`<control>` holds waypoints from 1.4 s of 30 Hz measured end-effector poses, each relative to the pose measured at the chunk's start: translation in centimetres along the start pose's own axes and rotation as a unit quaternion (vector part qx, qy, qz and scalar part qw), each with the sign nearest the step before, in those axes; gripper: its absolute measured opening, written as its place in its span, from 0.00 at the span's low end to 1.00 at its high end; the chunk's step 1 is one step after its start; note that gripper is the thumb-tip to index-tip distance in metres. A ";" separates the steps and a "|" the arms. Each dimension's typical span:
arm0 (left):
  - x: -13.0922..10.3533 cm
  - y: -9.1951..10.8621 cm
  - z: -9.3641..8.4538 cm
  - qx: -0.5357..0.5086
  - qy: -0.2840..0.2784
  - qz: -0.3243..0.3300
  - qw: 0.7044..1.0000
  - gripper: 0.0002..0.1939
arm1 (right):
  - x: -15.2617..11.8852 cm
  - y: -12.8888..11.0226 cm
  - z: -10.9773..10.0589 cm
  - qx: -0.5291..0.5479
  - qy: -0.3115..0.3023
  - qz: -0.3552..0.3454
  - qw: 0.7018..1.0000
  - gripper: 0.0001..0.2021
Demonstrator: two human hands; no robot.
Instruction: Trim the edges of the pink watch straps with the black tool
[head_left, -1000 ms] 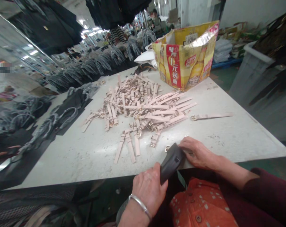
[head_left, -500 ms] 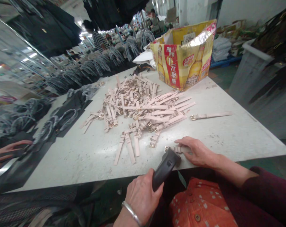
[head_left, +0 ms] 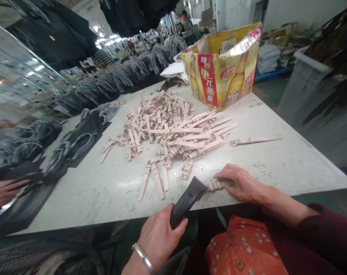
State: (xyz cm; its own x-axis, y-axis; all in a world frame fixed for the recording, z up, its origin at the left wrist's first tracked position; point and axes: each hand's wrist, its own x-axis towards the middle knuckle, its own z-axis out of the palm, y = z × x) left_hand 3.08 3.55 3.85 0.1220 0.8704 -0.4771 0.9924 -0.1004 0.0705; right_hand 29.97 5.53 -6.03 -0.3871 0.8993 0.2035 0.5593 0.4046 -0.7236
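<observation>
My left hand (head_left: 159, 236), a silver bangle at its wrist, is wrapped round a dark grey handheld tool (head_left: 187, 200) whose exact kind I cannot make out. The tool's broad head points up and right, close to the end of a pale pink buckle strap (head_left: 215, 186). That strap lies near the table's front edge, under the closed fingers of my right hand (head_left: 242, 185). Its buckle is partly hidden by the tool. Beyond my hands spreads a heap of similar straps (head_left: 164, 126) with gold buckles. One single strap (head_left: 256, 140) lies to the right of the heap.
A yellow beer carton (head_left: 222, 76) stands open at the back of the white table (head_left: 104, 198). Dark fabric pieces with wrapped handles (head_left: 81, 145) line the left side, where another person's hand (head_left: 7, 193) works. A grey bin (head_left: 302, 88) stands right.
My left hand has drawn the tool left and slightly down, off the strap's buckle end. My right hand stays on the strap. The other person's hand has shifted slightly.
</observation>
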 end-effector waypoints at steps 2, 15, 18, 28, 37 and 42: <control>0.0 -0.2 -0.3 0.010 -0.018 0.008 1.000 0.15 | 0.0 0.0 0.1 -0.011 0.001 -0.004 1.000 0.21; 0.6 0.0 0.5 -0.036 -0.006 0.003 0.999 0.14 | 0.3 -0.1 0.1 0.015 0.017 -0.020 1.000 0.09; 0.1 -0.2 0.5 -0.032 -0.013 0.008 0.999 0.15 | 0.4 -0.2 0.1 0.024 0.006 -0.018 1.000 0.05; -1.0 0.0 -0.2 -0.040 -0.026 0.016 0.999 0.15 | -1.5 -1.1 0.6 -0.053 0.019 -0.049 0.997 0.01; -2.2 0.6 -1.5 -0.022 -0.061 -0.001 0.998 0.13 | -2.0 -1.6 0.8 -0.062 -0.005 -0.077 0.995 0.03; -2.3 0.4 -0.8 -0.002 -0.065 0.025 0.998 0.12 | -2.5 -1.9 0.7 -0.062 -0.020 -0.091 0.994 0.04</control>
State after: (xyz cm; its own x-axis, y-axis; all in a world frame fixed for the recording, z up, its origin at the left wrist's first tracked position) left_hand 3.22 1.83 5.67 0.1718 0.7946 -0.5823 0.9851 -0.1392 0.1007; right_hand 29.36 2.42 -5.64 -0.5170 0.8032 0.2960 0.5632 0.5795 -0.5890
